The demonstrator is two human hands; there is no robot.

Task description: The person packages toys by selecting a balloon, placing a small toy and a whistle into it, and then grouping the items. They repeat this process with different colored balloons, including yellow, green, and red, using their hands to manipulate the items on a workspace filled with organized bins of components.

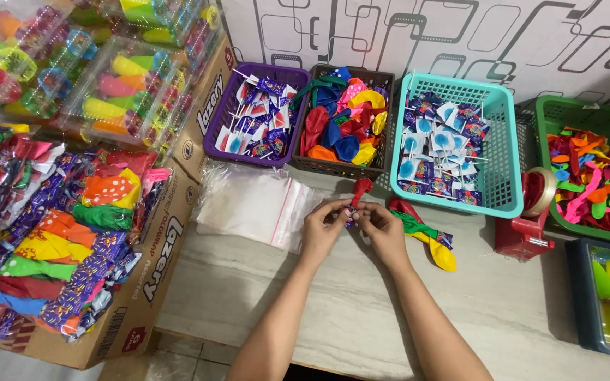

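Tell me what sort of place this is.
Probably a home workbench for packing party favours: baskets of uninflated balloons and wrapped lollipops, a pile of clear zip bags, a tape dispenser. Both hands pinch a red balloon.

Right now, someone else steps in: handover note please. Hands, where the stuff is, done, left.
Left hand and right hand: both pinch a red balloon with a small blue wrapped piece at its neck, over the table.
Nearby: green, red and yellow balloons lie right of the hands; clear zip bags left.
Supplies: purple basket and teal basket hold wrapped lollipops, brown basket loose balloons; tape dispenser at right.
Done: filled packs in the cardboard box at left.
Left: the balloon in hand is not bagged yet.
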